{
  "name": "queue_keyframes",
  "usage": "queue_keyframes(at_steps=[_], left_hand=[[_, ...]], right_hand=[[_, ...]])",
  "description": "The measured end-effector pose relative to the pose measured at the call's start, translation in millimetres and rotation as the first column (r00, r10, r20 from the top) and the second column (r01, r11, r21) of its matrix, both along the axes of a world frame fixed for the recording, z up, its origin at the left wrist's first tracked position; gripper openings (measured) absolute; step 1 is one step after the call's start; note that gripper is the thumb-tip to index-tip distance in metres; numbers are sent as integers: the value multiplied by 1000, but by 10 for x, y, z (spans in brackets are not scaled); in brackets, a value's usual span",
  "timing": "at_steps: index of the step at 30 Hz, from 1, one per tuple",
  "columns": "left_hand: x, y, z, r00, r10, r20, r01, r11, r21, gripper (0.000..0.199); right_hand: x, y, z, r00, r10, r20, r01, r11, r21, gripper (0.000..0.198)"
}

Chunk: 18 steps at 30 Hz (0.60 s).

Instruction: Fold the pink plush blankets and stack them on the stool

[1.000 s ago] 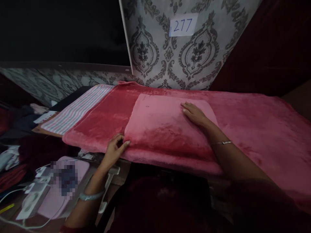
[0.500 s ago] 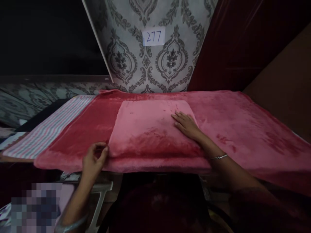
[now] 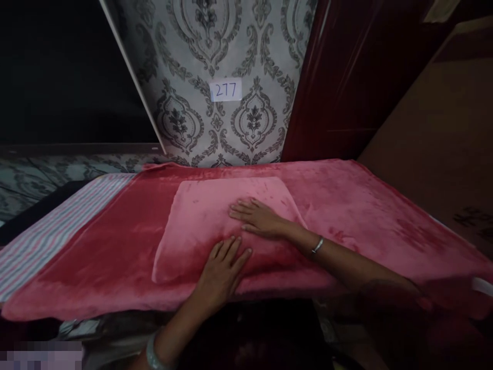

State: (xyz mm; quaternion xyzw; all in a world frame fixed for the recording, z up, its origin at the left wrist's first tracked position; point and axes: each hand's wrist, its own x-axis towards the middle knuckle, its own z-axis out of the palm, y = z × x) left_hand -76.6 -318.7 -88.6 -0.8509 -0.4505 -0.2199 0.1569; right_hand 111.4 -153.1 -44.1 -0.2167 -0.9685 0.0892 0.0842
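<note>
Findings?

Left hand (image 3: 220, 270) and right hand (image 3: 260, 219) rest open, gripping nothing, on the pink plush square (image 3: 204, 203), which lies on the red plush blanket (image 3: 111, 241)

Current step?

Smoothing, I judge; the next move calls for flat, light pressure along its near edge

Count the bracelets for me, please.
2. A silver bracelet circles the right forearm; a thicker, pale bracelet circles the left forearm, near the picture's bottom edge. More may be hidden.
</note>
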Motion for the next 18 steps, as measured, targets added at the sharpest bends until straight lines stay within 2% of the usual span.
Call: queue_keyframes(at_steps=[5, 9, 11, 14, 18], left_hand=[[-48, -29, 12, 999, -22, 24, 22, 1000, 4, 48], [-52, -23, 16, 998, -30, 48, 29, 999, 19, 48], [-58, -17, 8, 997, -35, 63, 32, 999, 40, 48], [-64, -8, 15, 997, -43, 58, 41, 998, 38, 48], [-58, -21, 39, 995, -49, 81, 47, 999, 25, 48]], right_hand=[[123, 726, 79, 973, -229, 36, 226, 972, 57, 58], [256, 1182, 55, 879, -469, 82, 473, 880, -35, 59], [315, 1302, -2, 847, -526, 70, 531, 844, -74, 60], [362, 1362, -69, 843, -536, 46, 538, 839, -82, 62], [348, 1330, 21, 818, -572, 69, 576, 813, -85, 63]])
